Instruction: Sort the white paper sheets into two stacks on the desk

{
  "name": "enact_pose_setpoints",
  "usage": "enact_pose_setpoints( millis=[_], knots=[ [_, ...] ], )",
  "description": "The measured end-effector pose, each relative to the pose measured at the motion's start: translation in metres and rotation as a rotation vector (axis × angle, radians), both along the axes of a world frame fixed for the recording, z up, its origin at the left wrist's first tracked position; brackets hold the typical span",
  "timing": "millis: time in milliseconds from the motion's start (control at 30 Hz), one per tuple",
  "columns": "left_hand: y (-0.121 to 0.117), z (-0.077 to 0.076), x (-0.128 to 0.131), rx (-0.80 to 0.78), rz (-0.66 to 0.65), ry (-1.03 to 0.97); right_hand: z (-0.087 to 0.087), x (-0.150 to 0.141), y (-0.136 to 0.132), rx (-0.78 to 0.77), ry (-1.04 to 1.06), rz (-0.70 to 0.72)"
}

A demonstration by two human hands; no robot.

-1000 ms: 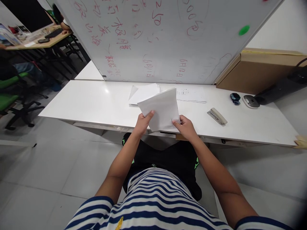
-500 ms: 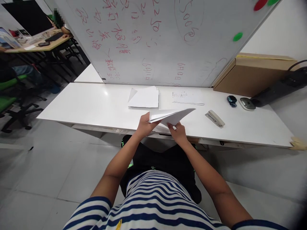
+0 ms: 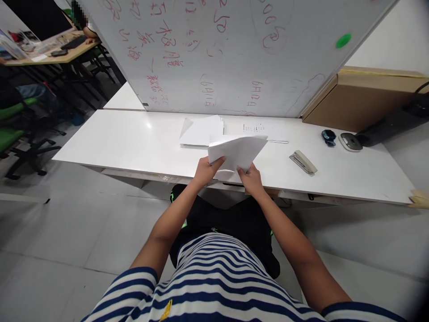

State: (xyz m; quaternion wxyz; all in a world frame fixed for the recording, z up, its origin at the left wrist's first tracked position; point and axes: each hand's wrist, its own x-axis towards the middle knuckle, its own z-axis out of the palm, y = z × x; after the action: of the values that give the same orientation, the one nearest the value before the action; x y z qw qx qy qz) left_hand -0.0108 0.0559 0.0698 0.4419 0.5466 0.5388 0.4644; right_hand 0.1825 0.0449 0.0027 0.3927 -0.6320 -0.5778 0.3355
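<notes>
At the far left, another person's hand [image 3: 90,40] rested at a wooden desk [image 3: 70,56], well apart from the work. On the white table [image 3: 134,143], a stack of paper [image 3: 203,131] lay near the upright whiteboard [image 3: 234,53], with one corner folded or skewed at its left. The left hand [image 3: 206,172] gripped the near left part of some loose white sheets [image 3: 237,152], thumb on top. These were held tilted above the table's front edge, partly overlapping the stack in view; whether they touched it could not be told. The right hand [image 3: 252,180] pinched their near edge. The hold looked like handling or aligning paper, and any shift of the sheets called for even pressure from both hands, lest they slip or fan. Beyond them lay a printed sheet [image 3: 276,132], then a stapler [image 3: 303,162], a small dark blue object [image 3: 329,136] and a rounded device [image 3: 351,141], with a cardboard box [image 3: 365,98] behind. The whiteboard limited reach at the back.
</notes>
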Motion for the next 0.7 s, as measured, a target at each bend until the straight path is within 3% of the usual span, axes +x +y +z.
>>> enact_pose_setpoints(
  millis=[200,300,400,467,600,700],
  knots=[
    [0.008,-0.019,0.013,-0.206,0.173,-0.411,0.024,0.010,0.011,0.085,0.291,0.003],
    [0.005,-0.035,0.016,-0.253,0.274,-0.556,0.034,0.019,0.017,-0.042,0.397,0.045],
    [-0.006,-0.049,0.018,-0.279,0.329,-0.546,0.033,0.027,0.020,-0.217,0.407,0.084],
    [-0.016,-0.055,0.018,-0.330,0.310,-0.479,0.029,0.031,0.022,-0.250,0.335,0.108],
    [-0.033,-0.061,0.020,-0.520,0.150,-0.373,0.021,0.035,0.029,-0.210,0.150,0.098],
    [-0.044,-0.060,0.022,-0.536,0.085,-0.343,0.022,0.034,0.038,-0.186,-0.025,0.142]
  ],
)
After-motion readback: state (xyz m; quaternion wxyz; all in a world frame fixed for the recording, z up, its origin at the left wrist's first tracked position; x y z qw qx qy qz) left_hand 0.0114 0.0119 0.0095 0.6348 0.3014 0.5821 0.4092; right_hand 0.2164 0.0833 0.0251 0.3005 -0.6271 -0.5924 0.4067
